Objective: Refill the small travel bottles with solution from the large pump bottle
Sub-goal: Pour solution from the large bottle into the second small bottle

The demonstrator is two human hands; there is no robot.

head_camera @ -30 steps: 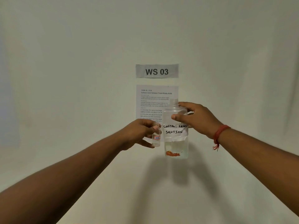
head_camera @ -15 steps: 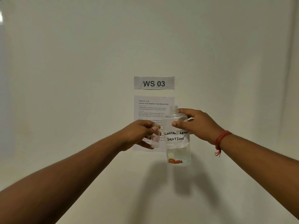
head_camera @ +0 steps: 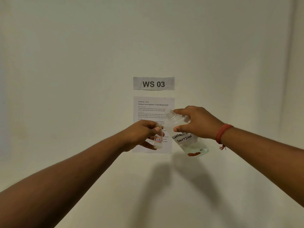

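My right hand [head_camera: 195, 122] grips the large clear bottle [head_camera: 189, 140], hand-labelled "CONTACT LENS SOLUTION", around its shoulder. The bottle has no cap or pump on its threaded neck, holds some clear liquid, and is tilted with the neck leaning left toward the small bottle. My left hand [head_camera: 141, 134] pinches the small clear travel bottle [head_camera: 158, 140] near its top; it is upright, carries a red-framed sticker, and has a little liquid at the bottom. Both bottles are held up in the air in front of the wall, a short gap apart.
Behind the hands, a printed task sheet [head_camera: 153, 106] and a "WS 03" sign [head_camera: 153, 83] are stuck to the pale wall. A red thread band [head_camera: 222, 134] circles my right wrist. Shadows of the arms fall on the wall below.
The large bottle has tipped from upright to leaning left toward the small bottle. Both hands have stayed close together while the view shifted up slightly.
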